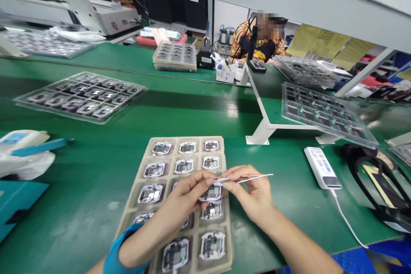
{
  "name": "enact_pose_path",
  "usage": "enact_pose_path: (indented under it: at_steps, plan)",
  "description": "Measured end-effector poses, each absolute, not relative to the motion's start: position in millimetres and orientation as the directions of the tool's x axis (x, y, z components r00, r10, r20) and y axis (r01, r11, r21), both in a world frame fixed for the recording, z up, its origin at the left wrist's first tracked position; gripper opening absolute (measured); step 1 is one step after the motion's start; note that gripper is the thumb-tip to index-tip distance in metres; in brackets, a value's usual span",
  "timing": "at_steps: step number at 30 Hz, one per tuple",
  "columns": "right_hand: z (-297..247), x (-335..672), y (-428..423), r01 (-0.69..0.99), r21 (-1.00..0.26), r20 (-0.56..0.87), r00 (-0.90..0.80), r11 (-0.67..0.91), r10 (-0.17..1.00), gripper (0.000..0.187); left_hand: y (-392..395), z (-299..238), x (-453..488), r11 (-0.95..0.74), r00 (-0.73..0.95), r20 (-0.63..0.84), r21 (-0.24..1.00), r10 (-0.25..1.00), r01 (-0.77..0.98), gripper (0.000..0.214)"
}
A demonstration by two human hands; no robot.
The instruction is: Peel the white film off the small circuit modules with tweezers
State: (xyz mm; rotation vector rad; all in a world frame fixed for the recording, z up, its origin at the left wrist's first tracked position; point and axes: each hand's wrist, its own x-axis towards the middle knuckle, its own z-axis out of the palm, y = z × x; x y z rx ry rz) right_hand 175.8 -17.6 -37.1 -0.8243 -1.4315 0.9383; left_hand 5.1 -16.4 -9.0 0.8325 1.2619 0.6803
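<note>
Inspection found the work in hand at the tweezers: the right hand [252, 192] pinched white tweezers [253, 177], fingers pressed together on the shank, with the tip reaching left between the hands. The left hand [186, 205], its wrist in a blue sleeve [123, 252], had its fingers [205, 177] closed near that tip; whether they pinched anything could not be determined. Directly below lay a small circuit board [211, 193], seated in its pocket in a pulp tray [192, 139], among rows of similar boards. The tray rested on a green desk [80, 222], with a white power bank [321, 167] to the right. The next move called for a steady tip, kept clear of the neighbouring boards.
</note>
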Motion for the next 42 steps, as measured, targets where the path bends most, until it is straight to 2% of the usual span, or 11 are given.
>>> enact_pose_path:
  at_steps: [6,15,23,30,33,35,38,42]
  plan:
    - [-40,174,-18,-0.066,-0.911,0.410,-0.041,0.407,0.911,0.015,-16,-8,5,0.539,0.193,-0.531,0.842,0.825,0.016,0.038]
    - [-41,175,-18,0.100,-0.827,0.545,-0.101,0.554,0.832,0.013,-19,-10,1,0.543,0.215,-0.529,0.840,0.821,-0.006,0.029]
    - [-40,173,-17,-0.025,-0.903,0.429,-0.029,0.429,0.903,0.008,-19,-9,0,0.478,0.255,-0.457,0.878,0.852,-0.025,0.025]
    - [-42,174,-17,0.129,-0.812,0.562,-0.090,0.569,0.823,0.012,-17,-13,1,0.460,0.210,-0.446,0.888,0.870,-0.019,0.024]
    - [-44,172,-16,0.129,-0.782,0.601,-0.102,0.610,0.793,0.014,-16,-13,2,0.483,0.196,-0.467,0.875,0.862,-0.040,0.019]
    - [-45,172,-16,0.099,-0.801,0.585,-0.082,0.591,0.807,0.012,-15,-12,2,0.501,0.198,-0.483,0.864,0.853,-0.051,0.016]
    - [-46,172,-14,0.032,-0.873,0.487,-0.025,0.487,0.873,0.007,-15,-12,1,0.502,0.216,-0.480,0.863,0.850,-0.059,0.017]
    - [-47,176,-11,-0.037,-0.918,0.393,0.060,0.395,0.918,0.007,-14,-20,-5,0.387,0.334,-0.369,0.922,0.867,0.013,0.036]
